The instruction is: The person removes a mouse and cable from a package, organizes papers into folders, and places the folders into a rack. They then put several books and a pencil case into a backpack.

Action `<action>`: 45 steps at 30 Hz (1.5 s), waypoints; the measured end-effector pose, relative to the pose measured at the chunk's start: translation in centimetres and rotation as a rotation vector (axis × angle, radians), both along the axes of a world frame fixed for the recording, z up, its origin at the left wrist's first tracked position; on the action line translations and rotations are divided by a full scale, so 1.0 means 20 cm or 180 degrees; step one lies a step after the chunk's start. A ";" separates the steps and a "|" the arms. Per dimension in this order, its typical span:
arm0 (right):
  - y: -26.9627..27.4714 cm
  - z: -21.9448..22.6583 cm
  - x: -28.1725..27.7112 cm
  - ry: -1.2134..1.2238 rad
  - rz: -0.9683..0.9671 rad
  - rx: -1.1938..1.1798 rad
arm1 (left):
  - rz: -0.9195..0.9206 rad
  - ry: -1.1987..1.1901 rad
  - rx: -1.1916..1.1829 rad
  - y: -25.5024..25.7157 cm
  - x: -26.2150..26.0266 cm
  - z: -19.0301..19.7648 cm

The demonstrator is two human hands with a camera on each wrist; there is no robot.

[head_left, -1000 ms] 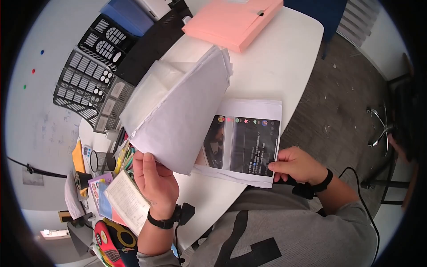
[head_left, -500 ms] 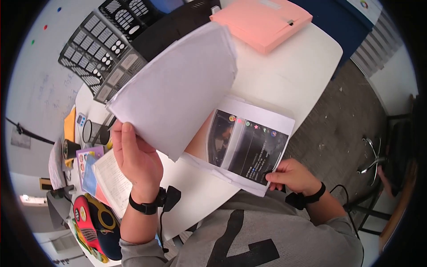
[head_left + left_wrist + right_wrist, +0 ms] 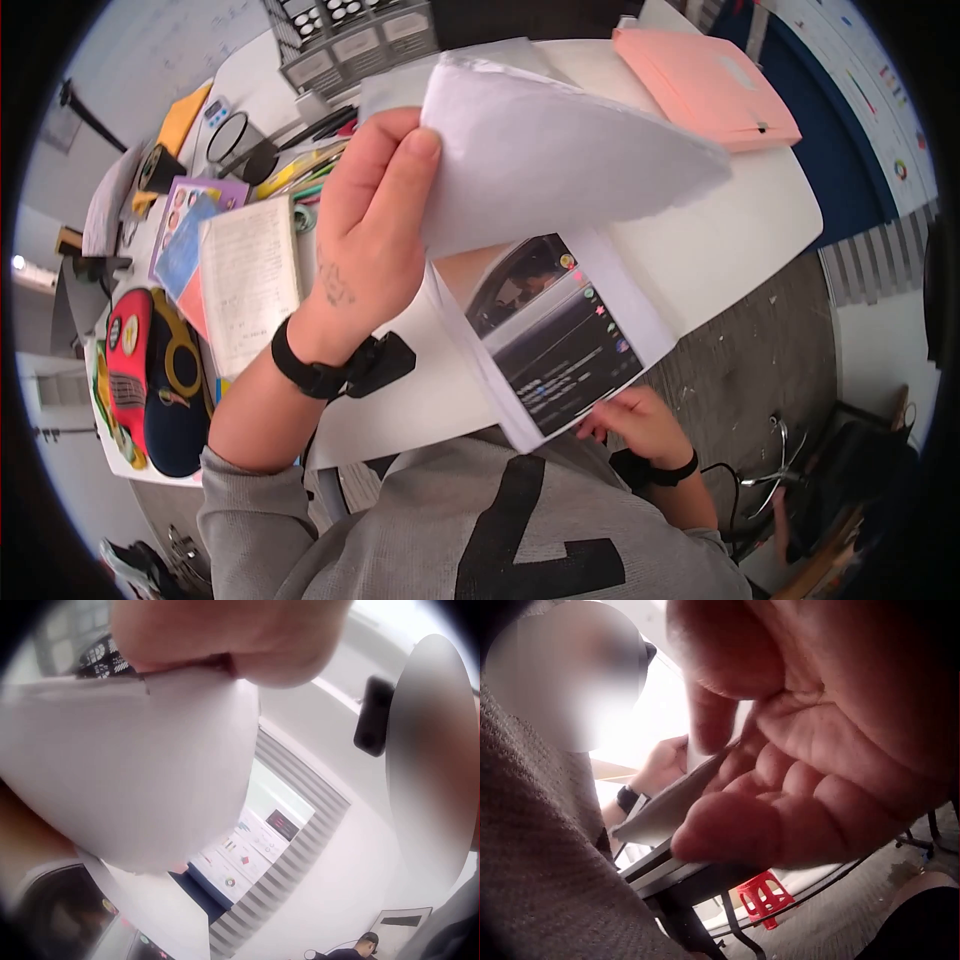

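Note:
My left hand (image 3: 375,220) pinches the corner of a raised stack of white sheets (image 3: 550,160) between thumb and fingers; the left wrist view shows the sheets (image 3: 135,765) hanging below the fingers (image 3: 232,637). Under them lies an open page with a printed dark picture (image 3: 560,350), a car window and small coloured icons on it. My right hand (image 3: 640,425) holds that lower stack by its near right edge, thumb on top. In the right wrist view the fingers of this hand (image 3: 780,787) curl beneath the paper's edge (image 3: 675,799).
A pink folder (image 3: 710,90) lies at the back right of the white table (image 3: 745,225). Left are a handwritten notebook (image 3: 250,280), pens, a mesh cup (image 3: 240,150) and a red and dark blue pouch (image 3: 170,370). A grey rack (image 3: 355,45) stands behind.
My left hand has moved up and to the right in the head view, swinging the raised sheets rightward. The right hand keeps its grip on the lower stack. The head view has turned.

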State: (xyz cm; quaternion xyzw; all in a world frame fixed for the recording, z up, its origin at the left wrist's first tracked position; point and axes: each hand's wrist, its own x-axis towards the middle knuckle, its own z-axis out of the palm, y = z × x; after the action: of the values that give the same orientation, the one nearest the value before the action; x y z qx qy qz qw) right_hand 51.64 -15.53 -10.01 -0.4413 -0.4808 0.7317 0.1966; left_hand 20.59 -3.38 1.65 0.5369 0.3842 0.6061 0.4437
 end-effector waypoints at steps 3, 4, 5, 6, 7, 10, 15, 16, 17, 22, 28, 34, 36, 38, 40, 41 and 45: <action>0.00 0.00 0.02 0.0168 -0.0330 -0.0128 | 0.0084 0.0308 -0.0023 -0.01 -0.05 0.01; -0.01 -0.05 0.06 0.0350 -0.0859 -0.0387 | 0.0126 0.0297 -0.0048 -0.01 -0.07 0.01; 0.00 -0.07 0.10 0.0559 -0.1051 -0.0378 | 0.0107 0.0332 -0.0035 -0.01 -0.08 0.01; -0.01 -0.08 0.11 0.0533 -0.1016 -0.0418 | 0.0085 0.0363 -0.0033 -0.01 -0.10 0.00; 0.00 -0.07 0.11 0.0556 -0.1124 -0.0392 | 0.0120 0.0346 -0.0018 -0.01 -0.11 -0.01; 0.00 -0.03 0.08 0.0582 -0.1205 -0.0470 | 0.0157 0.0351 0.0093 -0.03 -0.09 0.00; -0.02 -0.02 0.03 0.0298 -0.0835 -0.0578 | 0.0083 0.0363 0.0094 -0.08 -0.11 -0.03; -0.03 -0.02 0.02 0.0318 -0.0832 -0.0582 | 0.0083 0.0384 0.0094 -0.10 -0.12 -0.02; -0.02 -0.02 0.02 0.0407 -0.0955 -0.0580 | 0.0104 0.0500 0.0052 -0.12 -0.13 -0.02; -0.02 -0.01 0.03 0.0752 -0.1007 -0.0477 | 0.0136 0.0874 -0.0008 -0.19 -0.15 -0.05; -0.02 0.00 0.03 0.0632 -0.1007 -0.0412 | 0.0150 0.0984 0.0004 -0.23 -0.18 -0.12; -0.03 0.01 0.01 0.0431 -0.1105 -0.0457 | 0.0015 0.1589 -0.0599 -0.31 -0.23 -0.14; -0.03 0.02 -0.01 0.0394 -0.1106 -0.0463 | -0.0135 0.1720 -0.0805 -0.34 -0.23 -0.13; -0.02 0.02 -0.01 0.0321 -0.1099 -0.0465 | -0.0162 0.1758 -0.0800 -0.35 -0.25 -0.15; -0.02 0.02 -0.01 0.0316 -0.1067 -0.0549 | -0.0201 0.1808 -0.1002 -0.35 -0.26 -0.15; -0.01 0.02 -0.02 0.0292 -0.1065 -0.0540 | -0.0200 0.1783 -0.0996 -0.35 -0.27 -0.15; -0.01 0.01 -0.03 0.0159 -0.1107 -0.0541 | -0.0285 0.1738 -0.1040 -0.34 -0.27 -0.16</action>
State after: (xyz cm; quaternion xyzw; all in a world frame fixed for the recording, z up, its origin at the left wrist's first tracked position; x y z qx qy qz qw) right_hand 51.03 -15.68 -9.82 -0.5143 -0.3288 0.7354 0.2940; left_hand 15.12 -10.27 -1.53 0.6177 0.5572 0.3498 0.4308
